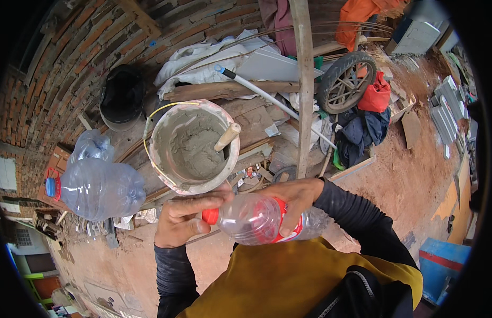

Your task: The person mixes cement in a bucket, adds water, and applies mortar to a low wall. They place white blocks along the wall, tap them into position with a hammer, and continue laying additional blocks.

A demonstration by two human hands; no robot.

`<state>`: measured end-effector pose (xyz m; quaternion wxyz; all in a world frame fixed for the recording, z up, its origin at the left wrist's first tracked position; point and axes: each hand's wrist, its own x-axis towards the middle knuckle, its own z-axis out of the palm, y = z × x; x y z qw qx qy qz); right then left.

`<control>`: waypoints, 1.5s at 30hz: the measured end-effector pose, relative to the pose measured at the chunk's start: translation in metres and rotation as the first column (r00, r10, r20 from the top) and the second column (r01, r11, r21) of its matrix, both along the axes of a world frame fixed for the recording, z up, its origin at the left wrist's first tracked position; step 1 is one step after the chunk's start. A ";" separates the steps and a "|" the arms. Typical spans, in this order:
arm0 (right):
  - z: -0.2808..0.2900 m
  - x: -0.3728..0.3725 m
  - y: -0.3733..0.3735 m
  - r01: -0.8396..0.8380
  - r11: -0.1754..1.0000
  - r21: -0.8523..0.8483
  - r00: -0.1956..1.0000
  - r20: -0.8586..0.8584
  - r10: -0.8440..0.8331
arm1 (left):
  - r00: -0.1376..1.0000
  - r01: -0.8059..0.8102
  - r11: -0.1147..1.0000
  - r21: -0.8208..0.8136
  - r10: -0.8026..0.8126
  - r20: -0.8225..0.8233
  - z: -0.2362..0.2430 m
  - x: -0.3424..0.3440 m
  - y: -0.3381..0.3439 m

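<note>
A clear plastic bottle [246,222] with a red cap and red label lies sideways between my hands at lower centre. My right hand [299,199] grips its body, thumb across the label. My left hand [179,217] is closed around the red cap [210,215] at the other end. Just beyond my hands, a bucket [161,153] with a yellow handle holds wet grey mortar [193,151] and a tool whose wooden handle [227,137] sticks out. Two large empty water jugs [102,188] are left of the bucket.
A black helmet [121,98], planks [230,91], white sacks [209,55] and a long pole [272,100] lie before a brick wall [71,63]. An upright post [304,53], wheel [346,82], red bag [374,94] and dark cloths [357,138] are right. A blue box [442,265] is lower right.
</note>
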<state>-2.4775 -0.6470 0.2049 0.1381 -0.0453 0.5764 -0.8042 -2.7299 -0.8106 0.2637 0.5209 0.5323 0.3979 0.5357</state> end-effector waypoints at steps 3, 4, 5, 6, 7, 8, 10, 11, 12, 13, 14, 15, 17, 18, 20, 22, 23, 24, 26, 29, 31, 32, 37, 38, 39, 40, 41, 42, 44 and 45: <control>-0.015 -0.010 -0.002 -0.149 0.889 -0.434 0.987 -0.010 0.161 | 0.973 0.137 0.983 0.119 -0.156 0.170 0.007 0.010 0.009; -0.015 -0.011 0.000 -0.132 0.890 -0.437 0.990 -0.019 0.138 | 0.963 0.127 0.987 0.095 -0.146 0.226 0.009 0.010 0.009; -0.014 -0.011 0.001 -0.123 0.907 -0.402 0.991 -0.006 0.132 | 0.946 0.135 0.986 0.100 -0.158 0.282 0.006 0.009 0.010; -0.012 -0.008 0.006 -0.017 0.928 -0.372 0.998 0.049 0.038 | 0.982 -0.003 1.000 -0.024 0.007 0.189 0.007 0.000 0.005; -0.009 -0.004 0.017 0.172 0.954 -0.245 0.984 0.002 -0.177 | 0.973 -0.203 0.979 0.036 0.197 0.124 0.001 -0.014 0.008; -0.005 0.003 0.030 0.401 0.907 -0.124 0.907 -0.084 -0.413 | 0.912 -0.410 0.906 0.110 0.404 0.068 -0.007 -0.034 0.015; -0.001 0.016 0.055 0.827 0.537 0.167 0.563 -0.220 -0.797 | 0.603 -0.782 0.603 0.159 0.796 -0.059 -0.026 -0.080 0.017; -0.005 0.012 0.072 0.908 0.371 0.196 0.416 -0.297 -0.860 | 0.475 -0.873 0.486 0.046 0.867 -0.148 -0.041 -0.101 0.015; -0.011 0.008 0.083 0.967 0.218 0.136 0.253 -0.361 -0.898 | 0.372 -0.926 0.378 -0.023 0.898 -0.237 -0.059 -0.120 0.014; -0.020 -0.002 0.096 0.981 0.033 0.189 0.116 -0.447 -0.887 | 0.248 -0.969 0.225 -0.105 0.907 -0.342 -0.079 -0.135 0.015; -0.031 -0.017 0.108 0.973 -0.084 0.213 0.031 -0.487 -0.873 | 0.340 -0.927 0.278 -0.253 0.907 -0.249 -0.100 -0.146 0.018; -0.043 -0.033 0.118 0.956 -0.196 0.218 -0.043 -0.558 -0.828 | 0.363 -0.865 0.253 -0.434 0.912 -0.192 -0.119 -0.155 0.018; -0.071 -0.068 0.130 0.939 -0.255 0.231 -0.086 -0.560 -0.824 | 0.527 -0.725 0.477 -0.498 0.849 0.047 -0.151 -0.162 0.022; -0.086 -0.085 0.136 0.929 -0.289 0.232 -0.119 -0.551 -0.826 | 0.595 -0.627 0.593 -0.505 0.783 0.180 -0.163 -0.164 0.026; -0.115 -0.109 0.143 0.930 -0.259 0.260 -0.084 -0.535 -0.841 | 0.577 -0.613 0.620 -0.489 0.775 0.259 -0.176 -0.166 0.029; -0.143 -0.124 0.140 0.935 -0.193 0.297 -0.028 -0.482 -0.876 | 0.552 -0.617 0.652 -0.441 0.758 0.349 -0.179 -0.164 0.030; -0.154 -0.127 0.136 0.913 -0.172 0.370 0.027 -0.475 -0.880 | 0.545 -0.637 0.632 -0.441 0.774 0.323 -0.177 -0.162 0.028; -0.165 -0.125 0.131 0.890 -0.151 0.431 0.080 -0.472 -0.878 | 0.547 -0.655 0.632 -0.414 0.775 0.317 -0.174 -0.158 0.026; -0.177 -0.118 0.121 0.849 -0.060 0.525 0.168 -0.374 -0.912 | 0.496 -0.698 0.604 -0.384 0.795 0.349 -0.167 -0.148 0.021; -0.174 -0.098 0.106 0.822 0.028 0.569 0.211 -0.258 -0.943 | 0.478 -0.763 0.551 -0.338 0.833 0.280 -0.151 -0.140 0.007; -0.158 -0.090 0.094 0.905 0.063 0.420 0.146 -0.169 -0.975 | 0.465 -0.801 0.522 -0.294 0.851 0.244 -0.139 -0.143 -0.001; -0.146 -0.087 0.088 0.934 0.116 0.337 0.137 -0.040 -0.990 | 0.458 -0.809 0.515 -0.281 0.854 0.248 -0.133 -0.146 -0.004; -0.084 -0.107 0.046 0.762 0.339 0.552 0.444 -0.064 -0.894 | 0.442 -0.853 0.486 -0.192 0.867 0.231 -0.117 -0.160 -0.011; -0.074 -0.115 0.043 0.633 0.267 0.726 0.515 -0.139 -0.846 | 0.451 -0.849 0.495 -0.187 0.861 0.233 -0.116 -0.162 -0.011; -0.064 -0.121 0.041 0.503 0.204 0.840 0.598 -0.168 -0.784 | 0.457 -0.846 0.502 -0.181 0.857 0.237 -0.117 -0.163 -0.011; -0.057 -0.127 0.039 0.341 0.132 0.931 0.672 -0.143 -0.727 | 0.464 -0.836 0.514 -0.193 0.849 0.252 -0.117 -0.163 -0.011; -0.051 -0.133 0.040 0.199 0.020 0.980 0.734 -0.135 -0.665 | 0.475 -0.836 0.522 -0.171 0.844 0.249 -0.118 -0.164 -0.010; -0.047 -0.140 0.042 0.136 -0.014 0.991 0.767 -0.114 -0.631 | 0.488 -0.828 0.536 -0.165 0.834 0.258 -0.120 -0.166 -0.011; -0.041 -0.153 0.048 0.050 -0.100 0.994 0.831 -0.097 -0.548 | 0.515 -0.807 0.567 -0.164 0.812 0.276 -0.123 -0.168 -0.011; -0.039 -0.159 0.051 0.030 -0.099 0.995 0.853 -0.077 -0.515 | 0.515 -0.809 0.567 -0.156 0.811 0.278 -0.125 -0.169 -0.011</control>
